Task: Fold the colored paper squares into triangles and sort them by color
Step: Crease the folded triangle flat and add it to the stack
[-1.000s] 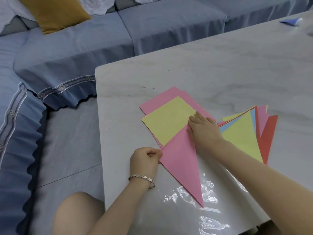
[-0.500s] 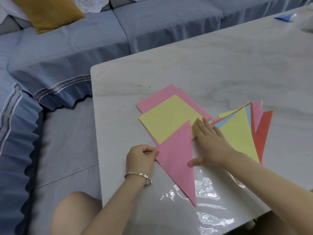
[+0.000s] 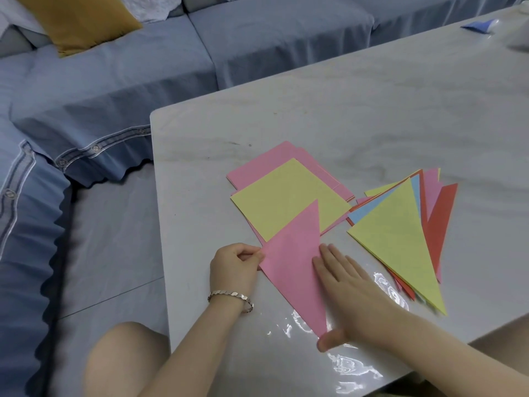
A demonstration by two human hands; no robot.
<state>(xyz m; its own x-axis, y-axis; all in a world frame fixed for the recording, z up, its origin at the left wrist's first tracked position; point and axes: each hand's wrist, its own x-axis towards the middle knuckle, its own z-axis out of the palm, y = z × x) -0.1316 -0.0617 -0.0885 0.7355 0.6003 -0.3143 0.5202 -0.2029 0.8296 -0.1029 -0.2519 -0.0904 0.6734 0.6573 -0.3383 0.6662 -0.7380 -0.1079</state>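
Nearer slides the right hand point(image 3: 352, 296), its grip flat and wide on the pink folded paper triangle point(image 3: 294, 262). On the pale marble worktop point(image 3: 372, 116), the fanned pile of folded triangles point(image 3: 395, 239) lies at right, the yellow paper square point(image 3: 286, 199) behind; the left hand point(image 3: 233, 267) pinches the pink triangle's left corner.

Pale, marble-veined desk point(image 3: 372, 110), glossy with glare near the front edge. Behind and to the left, a blue-grey sofa point(image 3: 272, 38) with a scalloped, button-trimmed cover. On its far-left seat, a mustard cushion point(image 3: 80, 21), just beside a white lace cloth point(image 3: 148, 7). Between sofa and desk, grey tiled floor point(image 3: 108, 239).
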